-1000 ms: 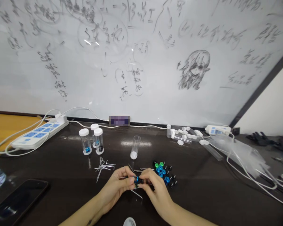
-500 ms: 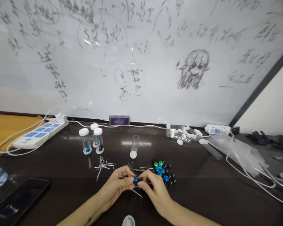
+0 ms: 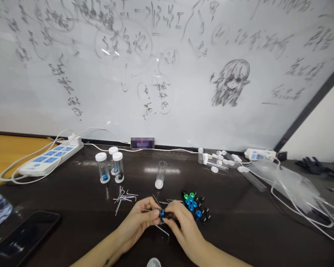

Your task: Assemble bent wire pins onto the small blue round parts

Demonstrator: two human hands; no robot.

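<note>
The dark table [image 3: 239,230] in front of me carries 3 capped tubes [image 3: 118,167], 1 open tube [image 3: 161,171], bent metal rods [image 3: 123,198] and clustered blue, green and black pieces [image 3: 190,207]. A phone [image 3: 28,234] lies at the left.

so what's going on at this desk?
A person's left hand and right hand pinch a small blue-and-black part between them. Loose blue, green and black parts lie beyond the right hand, bent metal rods beyond the left. Farther back, three capped tubes stand near one tube with no top cap.
</note>
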